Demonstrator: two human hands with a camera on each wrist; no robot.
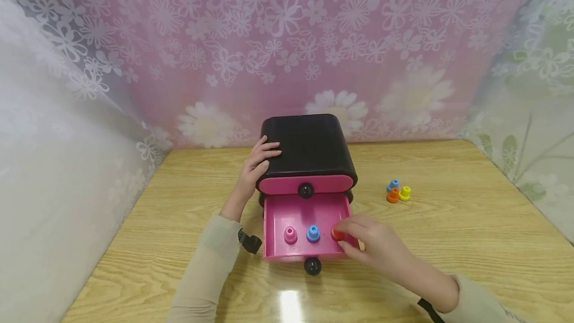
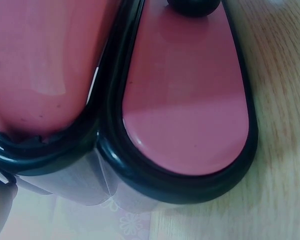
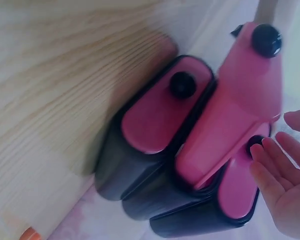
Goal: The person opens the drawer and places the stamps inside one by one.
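Observation:
A small black cabinet (image 1: 307,143) with pink drawer fronts stands on the table. Its middle drawer (image 1: 278,249) is pulled out, while the top drawer (image 1: 280,184) is closed. Inside the open drawer stand a pink peg (image 1: 290,235) and a blue peg (image 1: 313,234). At the drawer's right side my right hand (image 1: 374,241) pinches a red peg (image 1: 336,233) between thumb and fingers; the right wrist view hides this peg. My left hand (image 1: 257,168) rests on the cabinet's top left edge, fingers extended; only a sliver of it shows in the left wrist view.
Right of the cabinet, a blue peg (image 1: 393,185), an orange peg (image 1: 392,195) and a yellow peg (image 1: 405,193) stand close together on the wooden table (image 1: 448,223). A flowered pink curtain (image 1: 287,54) hangs behind. The drawer's round black knob (image 1: 312,266) juts forward.

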